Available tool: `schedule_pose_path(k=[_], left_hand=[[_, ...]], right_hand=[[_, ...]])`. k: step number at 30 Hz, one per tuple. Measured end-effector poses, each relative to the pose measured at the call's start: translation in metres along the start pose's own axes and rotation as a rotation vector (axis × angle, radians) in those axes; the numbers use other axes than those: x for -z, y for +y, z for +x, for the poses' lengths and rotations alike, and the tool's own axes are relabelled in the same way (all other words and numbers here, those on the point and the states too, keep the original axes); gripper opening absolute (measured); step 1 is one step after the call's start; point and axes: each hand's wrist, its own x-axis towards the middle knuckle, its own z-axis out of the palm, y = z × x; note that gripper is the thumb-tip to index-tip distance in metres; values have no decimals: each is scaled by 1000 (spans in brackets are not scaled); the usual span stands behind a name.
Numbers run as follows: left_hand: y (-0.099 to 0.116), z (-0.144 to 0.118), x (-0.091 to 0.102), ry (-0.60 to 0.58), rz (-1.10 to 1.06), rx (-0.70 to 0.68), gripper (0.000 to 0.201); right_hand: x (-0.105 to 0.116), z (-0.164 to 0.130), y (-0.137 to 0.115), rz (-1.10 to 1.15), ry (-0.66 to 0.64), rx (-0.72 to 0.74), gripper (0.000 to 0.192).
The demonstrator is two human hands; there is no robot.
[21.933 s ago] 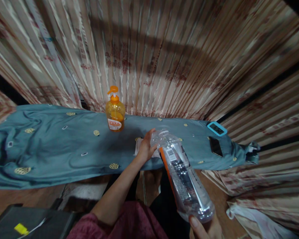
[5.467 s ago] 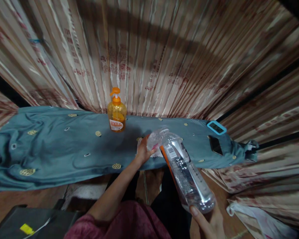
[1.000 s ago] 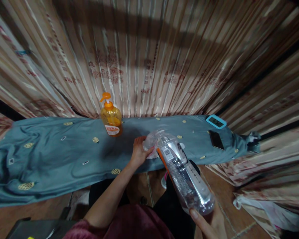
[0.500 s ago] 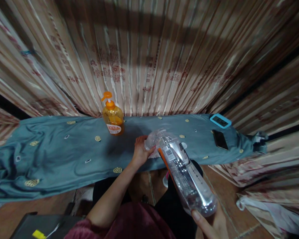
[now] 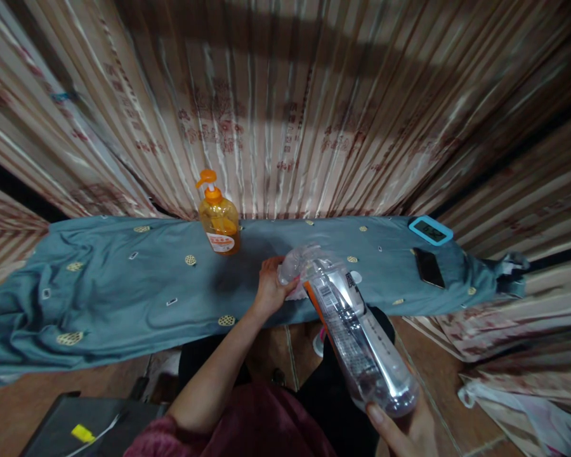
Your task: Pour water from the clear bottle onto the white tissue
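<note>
Little has moved since the earlier frames: both hands keep their hold on the bottle and only the viewpoint has drifted slightly, the soap dispenser sitting a touch further right in the picture.

Landmark: the blue-green cloth [image 5: 124, 285] draped over the long bench before the striped curtain [image 5: 285, 114].

Clear plastic bottle [image 5: 349, 317]: held in the air above the cloth's near edge, tilted, long axis running from its base near the person up and away to its neck over the cloth. Right hand [image 5: 406, 431] cups the base from below, closed around it. Left hand [image 5: 269, 289] is closed at the neck end, fingers against a pale rag [image 5: 295, 293] lying on the cloth; the left hand is the nearer to the mouth.

Orange soap dispenser [image 5: 219, 219]: upright on the cloth's far edge, left of the bottle's neck and apart from it.

Dark phone [image 5: 428, 268] and blue-framed timer [image 5: 431, 230]: flat on the cloth's right end, well apart from both hands.

Nothing stands between the bottle and the hands.
</note>
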Motion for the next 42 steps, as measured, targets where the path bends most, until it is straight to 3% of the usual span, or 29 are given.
schedule_pose_path(k=[9, 15, 21, 32, 42], left_hand=[[0, 1, -1, -3, -24, 0, 44], [1, 0, -1, 12, -22, -5, 43], [2, 0, -2, 18, -36, -3, 47], [8, 0, -1, 9, -83, 50, 51], [8, -3, -1, 15, -125, 62, 49]], right_hand=[[-2, 0, -14, 38, 2, -55, 84], [-2, -1, -9, 65, -18, -110, 89], [-4, -1, -6, 41, -2, -55, 84], [-6, -2, -11, 207, -24, -141, 84], [-2, 2, -10, 157, -45, -114, 83]])
